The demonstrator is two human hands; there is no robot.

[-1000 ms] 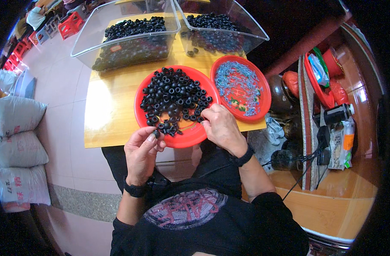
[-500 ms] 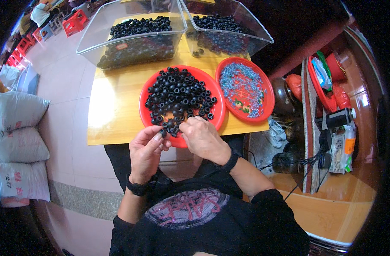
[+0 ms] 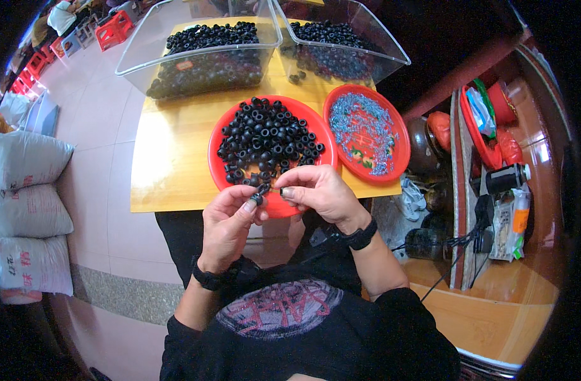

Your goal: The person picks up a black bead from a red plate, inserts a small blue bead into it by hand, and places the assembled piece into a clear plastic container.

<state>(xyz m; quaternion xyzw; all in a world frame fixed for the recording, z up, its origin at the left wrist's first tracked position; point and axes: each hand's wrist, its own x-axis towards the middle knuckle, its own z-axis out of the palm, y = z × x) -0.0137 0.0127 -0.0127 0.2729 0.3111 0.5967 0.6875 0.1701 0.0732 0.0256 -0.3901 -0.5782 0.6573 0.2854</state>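
Over the near rim of a red plate (image 3: 215,149), my left hand (image 3: 230,219) pinches a black ring-like piece (image 3: 257,199) between thumb and fingers. Just to its right, my right hand (image 3: 322,197) is closed in a pinch, its fingertips pointing at the left hand's. Something small and dark shows at the right fingertips, too small to name. The plate holds a heap of black, round, hollow pieces (image 3: 265,133), many with a hole facing up. Beside it on the right, a second red plate (image 3: 401,159) carries many tiny bluish, shiny bits (image 3: 360,120).
Two clear plastic bins (image 3: 198,60) (image 3: 341,54), partly filled with black pieces, stand at the back of the yellow table (image 3: 170,184). White sacks (image 3: 30,213) are stacked at left. A wooden shelf (image 3: 459,209) with bags and a black bottle (image 3: 506,178) is at right.
My right hand has drawn back from the heap of black pieces and turned, its fingertips now beside my left hand's. The left hand has shifted slightly right, keeping its black piece.
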